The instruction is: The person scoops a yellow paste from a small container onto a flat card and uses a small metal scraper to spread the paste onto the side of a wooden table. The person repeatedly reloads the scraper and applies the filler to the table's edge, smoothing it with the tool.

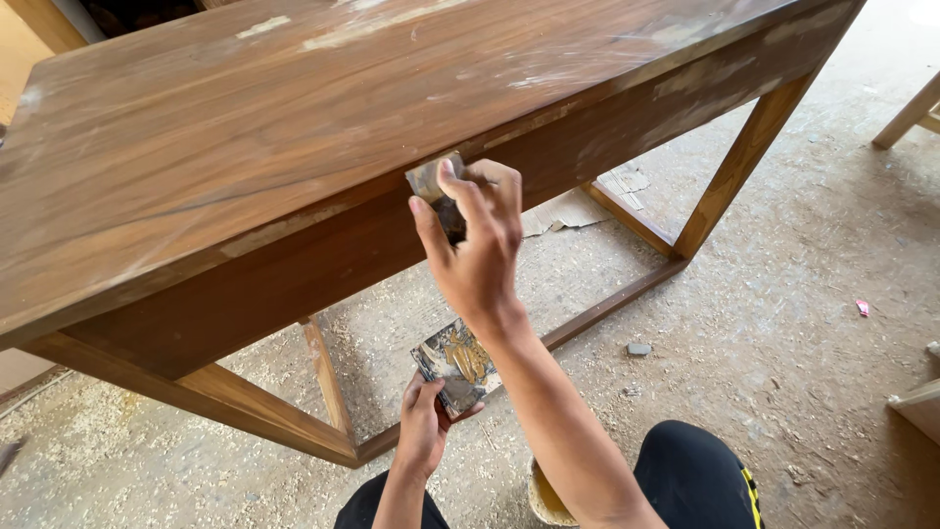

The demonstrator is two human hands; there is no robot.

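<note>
At the table (294, 147) edge, hands grip half-hidden scraper (431, 181) and smeared board (455, 362).

I see a brown wooden table (245, 137) with a smooth, faintly sheened top; pale, chalky filler smears dull it along the edge and the front apron. Its slim wooden legs and floor rails (607, 304) look matt. My right hand (480, 245) presses a small, flat scraper blade (431, 178), greyish and dull like worn metal, against the table edge. My left hand (423, 431) holds a square palette board (455, 364) crusted with glossy yellow and dark putty. The grey concrete floor (783, 294) is rough, dusted with sawdust, with torn cardboard scraps (568, 211) lying matt on it.
</note>
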